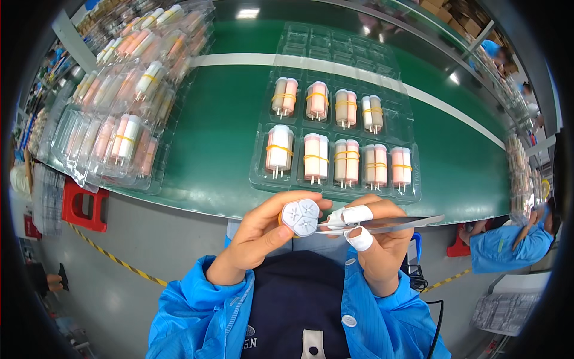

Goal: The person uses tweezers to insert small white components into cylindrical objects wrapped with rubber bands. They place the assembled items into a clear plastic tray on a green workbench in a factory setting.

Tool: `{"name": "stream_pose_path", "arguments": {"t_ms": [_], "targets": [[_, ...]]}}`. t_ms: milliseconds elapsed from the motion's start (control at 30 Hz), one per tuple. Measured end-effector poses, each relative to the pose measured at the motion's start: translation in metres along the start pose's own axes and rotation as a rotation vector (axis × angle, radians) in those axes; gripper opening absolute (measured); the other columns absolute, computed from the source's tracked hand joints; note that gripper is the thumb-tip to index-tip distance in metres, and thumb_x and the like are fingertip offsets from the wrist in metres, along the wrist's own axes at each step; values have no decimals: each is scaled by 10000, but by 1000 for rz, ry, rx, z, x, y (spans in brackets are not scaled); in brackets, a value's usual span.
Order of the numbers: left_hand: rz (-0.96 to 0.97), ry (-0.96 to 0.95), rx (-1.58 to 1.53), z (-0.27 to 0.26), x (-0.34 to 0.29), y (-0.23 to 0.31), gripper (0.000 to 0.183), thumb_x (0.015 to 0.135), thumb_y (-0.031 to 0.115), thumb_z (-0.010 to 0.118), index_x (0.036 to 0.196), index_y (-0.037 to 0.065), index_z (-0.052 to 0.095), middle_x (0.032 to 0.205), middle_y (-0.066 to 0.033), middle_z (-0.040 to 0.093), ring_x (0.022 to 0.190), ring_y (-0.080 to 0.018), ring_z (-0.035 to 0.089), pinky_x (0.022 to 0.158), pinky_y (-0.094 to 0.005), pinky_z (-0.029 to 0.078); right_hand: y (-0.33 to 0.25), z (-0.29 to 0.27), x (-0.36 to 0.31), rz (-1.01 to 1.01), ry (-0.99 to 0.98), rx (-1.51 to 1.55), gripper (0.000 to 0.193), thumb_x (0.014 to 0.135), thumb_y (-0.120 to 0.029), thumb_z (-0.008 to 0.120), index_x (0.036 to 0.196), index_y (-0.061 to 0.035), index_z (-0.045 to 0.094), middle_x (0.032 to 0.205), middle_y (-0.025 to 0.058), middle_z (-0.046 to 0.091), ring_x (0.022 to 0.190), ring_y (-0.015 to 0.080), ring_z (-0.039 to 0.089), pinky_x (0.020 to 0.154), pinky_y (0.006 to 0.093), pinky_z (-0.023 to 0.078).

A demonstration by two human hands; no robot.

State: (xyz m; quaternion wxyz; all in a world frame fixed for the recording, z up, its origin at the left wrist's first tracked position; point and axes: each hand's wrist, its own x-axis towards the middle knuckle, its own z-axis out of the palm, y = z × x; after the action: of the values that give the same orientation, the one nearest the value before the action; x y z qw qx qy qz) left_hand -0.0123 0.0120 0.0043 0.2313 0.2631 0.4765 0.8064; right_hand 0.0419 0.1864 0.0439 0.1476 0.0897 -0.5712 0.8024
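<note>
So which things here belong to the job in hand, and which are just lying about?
Seemingly part of the job:
three-tube bundle, in the left hand
metal tweezers, in the right hand
clear tray of banded bundles
stacked trays, left

Seemingly just around:
red stool
striped floor tape

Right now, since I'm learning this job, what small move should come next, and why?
Probably hold the bundle steady in the left hand and guide the tweezers over its pale end: the right hand has their tips beside its rim.
</note>
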Motion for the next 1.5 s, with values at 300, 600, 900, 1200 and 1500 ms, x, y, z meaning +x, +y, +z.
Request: {"name": "stream_pose_path", "arguments": {"t_ms": [300,600,900,1200,1500], "targets": [[53,-45,-7,0,5,1,568,928,354,485,1297,-71,413,1277,-272,482,1160,-311,516,960,-420,422,-1,1,-2,4,-21,-24,201,755,56,664,955,50,636,894,165,639,831,214,655,721,307,544],[31,-70,-53,-5,0,-1,522,944,294,502,1325,-49,404,1266,-151,448,1194,-236,467,986,-338,382,-4,4,0,1,-40,-48,204,750,64,660,952,59,635,907,177,641,824,215,653,726,307,541],[279,115,319,-2,3,2,503,844,191,632,1243,-62,462,1115,-181,510,980,-225,545,862,-323,445,0,2,1,-9,3,16,181,774,68,641,954,62,626,941,185,625,844,214,645,737,309,538],[427,202,512,-2,3,5,420,748,-16,703,1149,-43,581,1122,-171,527,959,-206,578,777,-279,500,7,-3,1,-49,40,-139,205,744,17,704,943,26,657,909,161,632,833,192,623,706,287,509],[478,206,487,-7,4,-7,439,714,-90,691,1103,10,515,1125,-192,519,994,-223,554,1027,-472,388,9,-3,0,-67,38,-202,211,736,-24,730,930,27,663,905,158,634,791,185,627,669,285,508]]}}
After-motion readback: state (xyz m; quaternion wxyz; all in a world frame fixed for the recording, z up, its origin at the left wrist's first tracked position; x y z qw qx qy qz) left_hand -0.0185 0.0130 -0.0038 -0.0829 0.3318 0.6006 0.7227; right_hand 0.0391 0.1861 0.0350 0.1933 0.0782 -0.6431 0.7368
